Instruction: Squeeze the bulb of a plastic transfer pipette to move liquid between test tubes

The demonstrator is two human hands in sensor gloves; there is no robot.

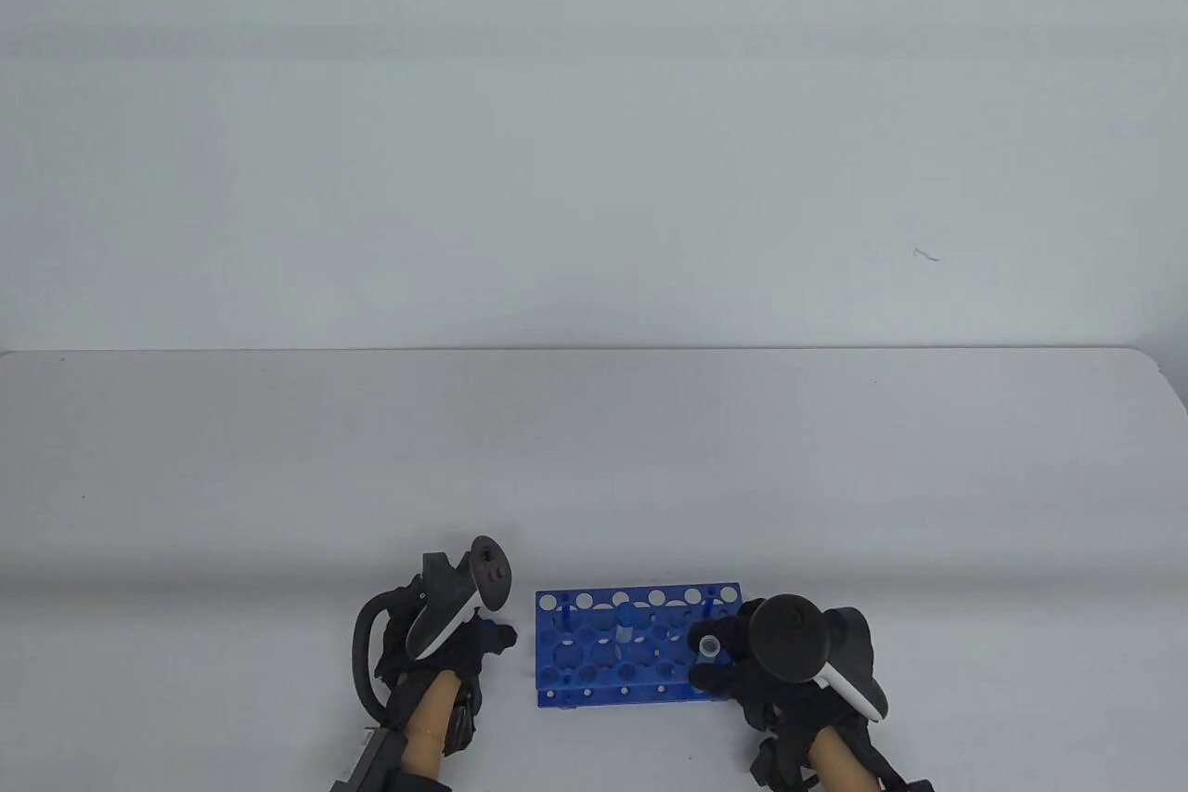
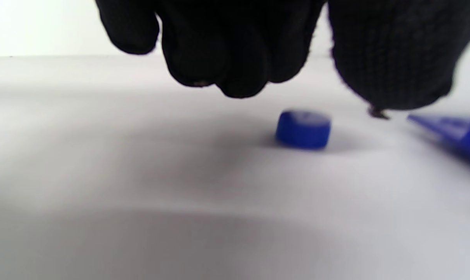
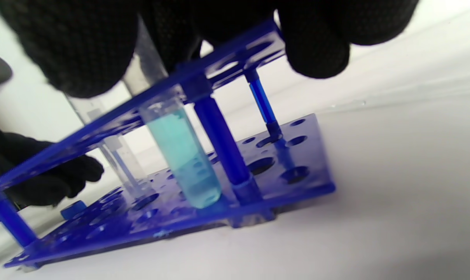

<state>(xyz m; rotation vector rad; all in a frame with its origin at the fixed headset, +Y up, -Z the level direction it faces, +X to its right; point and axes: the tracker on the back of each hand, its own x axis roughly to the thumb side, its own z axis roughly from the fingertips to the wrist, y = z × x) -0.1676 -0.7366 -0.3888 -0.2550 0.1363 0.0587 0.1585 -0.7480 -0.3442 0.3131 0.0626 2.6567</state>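
A blue test tube rack [image 1: 640, 671] stands on the white table near the front edge. My right hand [image 1: 716, 660] grips the open top of a clear test tube [image 1: 710, 646] seated in the rack's right part. In the right wrist view this tube [image 3: 184, 155] holds teal liquid, and my fingers [image 3: 316, 42] close around its top. A second clear tube [image 1: 625, 629] stands mid-rack and looks empty [image 3: 120, 153]. My left hand [image 1: 487, 639] hovers left of the rack with curled fingers [image 2: 219, 58], holding nothing. A blue cap [image 2: 303, 129] lies on the table beneath it. No pipette is in view.
The rack's corner [image 2: 452, 130] shows right of the cap in the left wrist view. The white table [image 1: 594, 476] stretches behind the rack to a pale wall. The rack has many unfilled holes.
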